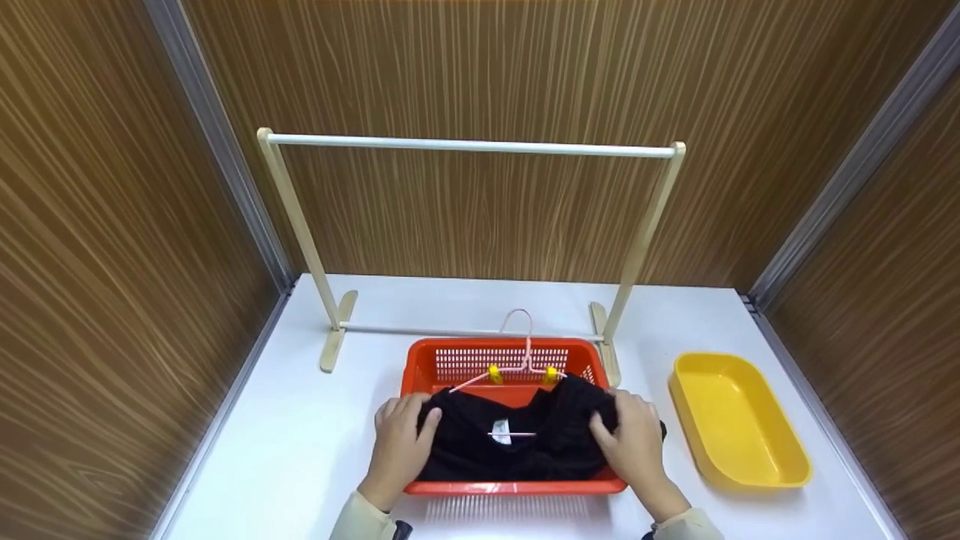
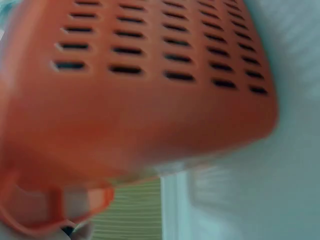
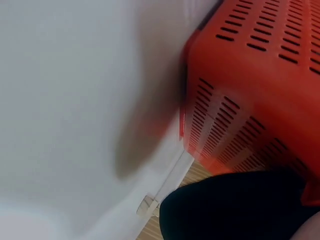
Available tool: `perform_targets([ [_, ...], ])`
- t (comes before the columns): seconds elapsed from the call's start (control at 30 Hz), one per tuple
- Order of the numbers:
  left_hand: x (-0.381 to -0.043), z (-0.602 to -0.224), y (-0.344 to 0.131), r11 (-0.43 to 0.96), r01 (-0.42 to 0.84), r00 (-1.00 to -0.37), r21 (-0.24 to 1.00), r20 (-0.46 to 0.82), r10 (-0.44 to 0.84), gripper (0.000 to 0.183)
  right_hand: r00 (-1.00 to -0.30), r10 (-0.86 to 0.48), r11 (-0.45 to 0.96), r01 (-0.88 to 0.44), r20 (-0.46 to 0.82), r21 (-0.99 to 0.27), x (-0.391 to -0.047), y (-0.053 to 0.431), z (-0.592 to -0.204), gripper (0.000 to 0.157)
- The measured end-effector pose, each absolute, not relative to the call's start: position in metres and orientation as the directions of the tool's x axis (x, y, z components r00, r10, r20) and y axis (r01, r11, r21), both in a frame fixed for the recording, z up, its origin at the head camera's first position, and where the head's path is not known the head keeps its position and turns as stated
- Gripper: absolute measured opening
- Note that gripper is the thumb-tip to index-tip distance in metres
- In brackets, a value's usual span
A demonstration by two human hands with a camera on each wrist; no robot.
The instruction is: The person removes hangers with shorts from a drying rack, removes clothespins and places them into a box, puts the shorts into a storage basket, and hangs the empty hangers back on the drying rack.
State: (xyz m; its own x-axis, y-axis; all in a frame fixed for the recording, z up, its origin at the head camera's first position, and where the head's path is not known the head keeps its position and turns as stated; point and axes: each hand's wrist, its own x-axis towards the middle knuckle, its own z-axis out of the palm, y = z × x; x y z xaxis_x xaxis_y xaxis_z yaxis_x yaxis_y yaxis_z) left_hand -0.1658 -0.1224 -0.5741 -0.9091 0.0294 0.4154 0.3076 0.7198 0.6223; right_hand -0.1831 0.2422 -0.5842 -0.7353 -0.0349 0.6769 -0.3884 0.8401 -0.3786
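A black garment [image 1: 517, 457] with a white label [image 1: 501, 431] at its neckline lies in and over the red basket [image 1: 515, 487]. Inside its neck sits a pink hanger [image 1: 528, 358] with two yellow clips, its hook pointing up and away. My left hand [image 1: 401, 442] pinches the garment's left shoulder between thumb and fingers. On the other side my right hand [image 1: 634, 439] grips the right shoulder. In the right wrist view a dark sleeve [image 3: 225, 207] hangs over the basket's rim. The left wrist view mostly holds the basket's slotted side [image 2: 125, 110].
Behind the basket stands a clothes rack with a white top bar [image 1: 472, 145] and wooden legs [image 1: 304, 232]. A yellow tray [image 1: 731, 420] sits to the right on the white table [image 1: 277, 442]. Wood-grain walls [image 1: 465, 217] enclose the back and sides.
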Motion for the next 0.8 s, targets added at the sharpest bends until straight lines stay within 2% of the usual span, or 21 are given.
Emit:
perform_targets([
  [0.4,-0.161,-0.566,-0.124,0.82,0.206,-0.953,0.534,0.298,0.045,0.017,-0.801,-0.068,0.869,-0.341,0.594,-0.36,-0.183,0.239,-0.584,0.028],
  [0.57,-0.161,-0.576,-0.122,0.832,0.184,-0.944,0.523,0.33,0.001,0.021,-0.795,-0.083,0.862,-0.36,0.601,-0.357,-0.181,0.238,-0.587,0.031],
  [0.8,-0.163,-0.578,-0.122,0.804,0.237,-0.921,0.545,0.39,0.007,0.019,-0.802,-0.127,0.843,-0.397,0.583,-0.363,-0.183,0.241,-0.577,0.035],
])
